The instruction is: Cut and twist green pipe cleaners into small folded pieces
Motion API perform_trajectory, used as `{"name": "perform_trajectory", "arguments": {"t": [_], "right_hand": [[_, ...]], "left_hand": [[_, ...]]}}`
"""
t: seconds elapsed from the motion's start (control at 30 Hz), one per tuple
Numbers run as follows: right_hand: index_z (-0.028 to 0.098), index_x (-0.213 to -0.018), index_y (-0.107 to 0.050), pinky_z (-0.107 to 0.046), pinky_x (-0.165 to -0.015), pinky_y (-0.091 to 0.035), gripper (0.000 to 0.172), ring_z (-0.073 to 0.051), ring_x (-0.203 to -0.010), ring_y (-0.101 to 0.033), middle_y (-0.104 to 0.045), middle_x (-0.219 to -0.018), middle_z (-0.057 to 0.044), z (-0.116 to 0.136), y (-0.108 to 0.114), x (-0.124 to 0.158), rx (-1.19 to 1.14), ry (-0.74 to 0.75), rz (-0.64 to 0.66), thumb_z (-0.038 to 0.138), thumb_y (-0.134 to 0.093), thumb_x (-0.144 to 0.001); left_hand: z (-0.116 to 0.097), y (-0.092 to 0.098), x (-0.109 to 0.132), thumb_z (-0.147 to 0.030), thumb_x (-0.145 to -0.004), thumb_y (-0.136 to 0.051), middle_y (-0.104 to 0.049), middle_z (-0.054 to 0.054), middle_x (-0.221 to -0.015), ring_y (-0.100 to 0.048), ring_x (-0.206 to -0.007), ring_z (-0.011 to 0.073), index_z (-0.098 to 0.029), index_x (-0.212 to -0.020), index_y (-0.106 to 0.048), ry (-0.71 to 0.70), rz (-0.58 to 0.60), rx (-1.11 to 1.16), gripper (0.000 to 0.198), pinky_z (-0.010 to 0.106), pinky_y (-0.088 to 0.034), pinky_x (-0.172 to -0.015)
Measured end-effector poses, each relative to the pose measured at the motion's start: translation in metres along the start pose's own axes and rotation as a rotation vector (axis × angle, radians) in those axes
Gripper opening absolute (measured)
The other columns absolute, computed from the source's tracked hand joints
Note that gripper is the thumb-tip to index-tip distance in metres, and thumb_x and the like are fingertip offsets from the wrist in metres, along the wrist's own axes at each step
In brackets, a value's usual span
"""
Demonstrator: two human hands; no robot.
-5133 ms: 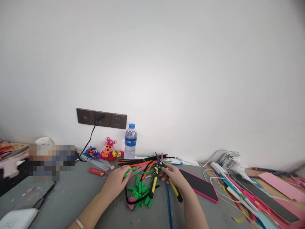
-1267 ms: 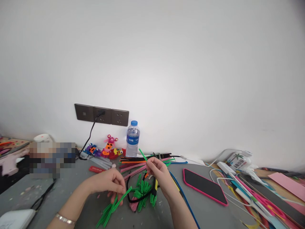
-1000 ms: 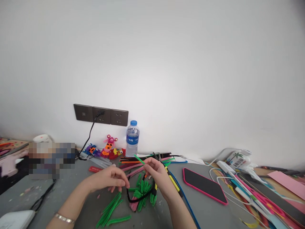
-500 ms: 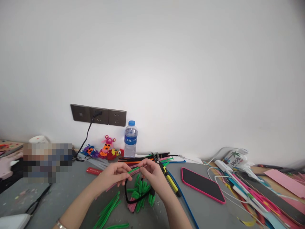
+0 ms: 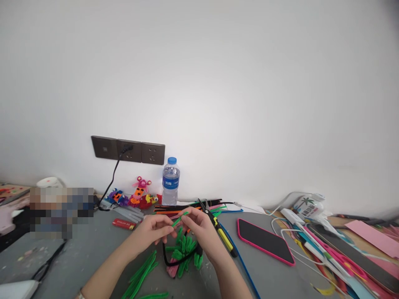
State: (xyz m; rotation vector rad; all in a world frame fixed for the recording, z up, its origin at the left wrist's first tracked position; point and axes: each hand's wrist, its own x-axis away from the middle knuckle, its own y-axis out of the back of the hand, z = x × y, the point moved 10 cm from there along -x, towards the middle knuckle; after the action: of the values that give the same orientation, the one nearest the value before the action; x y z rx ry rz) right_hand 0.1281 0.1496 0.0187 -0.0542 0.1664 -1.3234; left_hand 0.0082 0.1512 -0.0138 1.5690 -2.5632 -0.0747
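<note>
Between my fingertips is a short green pipe cleaner. My left hand pinches its lower end, and my right hand pinches the upper end. Just below the hands lies a cluster of folded green pipe cleaner pieces with some pink under it. A bent black pipe cleaner curves around the cluster's front. Loose green pipe cleaners lie on the table to the left of it. Yellow-and-black pliers rest just right of my right hand.
A water bottle stands by the wall, beside small pipe cleaner figures. A pink-cased phone lies on the grey table. Cables and craft supplies crowd the right side. A red lighter-like object sits left of my hands.
The green pipe cleaner between my fingers has gone from nearly level to a steeper slant, its right end higher. My left hand has shifted slightly right.
</note>
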Motion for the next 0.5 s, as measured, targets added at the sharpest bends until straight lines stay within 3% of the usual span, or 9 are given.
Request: {"name": "perform_trajectory", "arguments": {"t": [0.17, 0.5], "right_hand": [[0.016, -0.082, -0.065, -0.023, -0.057, -0.039, 0.032, -0.011, -0.057, -0.051, -0.059, -0.064, 0.002, -0.006, 0.013, -0.003, -0.055, -0.009, -0.094, 0.047, -0.072, -0.073], [0.017, -0.085, -0.065, -0.023, -0.057, -0.039, 0.031, -0.011, -0.058, -0.05, -0.057, -0.065, 0.003, -0.007, 0.012, -0.002, -0.043, -0.017, -0.088, 0.045, -0.072, -0.074]], "left_hand": [[-0.001, 0.001, 0.001, -0.047, -0.08, -0.063, -0.067, 0.004, -0.071, -0.047, -0.055, 0.0117, -0.015, -0.083, -0.066, 0.014, -0.013, -0.036, 0.032, 0.021, -0.031, -0.047], [-0.009, 0.004, 0.0, -0.043, -0.081, -0.06, -0.043, -0.005, -0.062, -0.035, -0.057, 0.0118, -0.017, -0.073, -0.06, -0.044, -0.045, -0.159, 0.027, 0.023, -0.024, -0.051]]}}
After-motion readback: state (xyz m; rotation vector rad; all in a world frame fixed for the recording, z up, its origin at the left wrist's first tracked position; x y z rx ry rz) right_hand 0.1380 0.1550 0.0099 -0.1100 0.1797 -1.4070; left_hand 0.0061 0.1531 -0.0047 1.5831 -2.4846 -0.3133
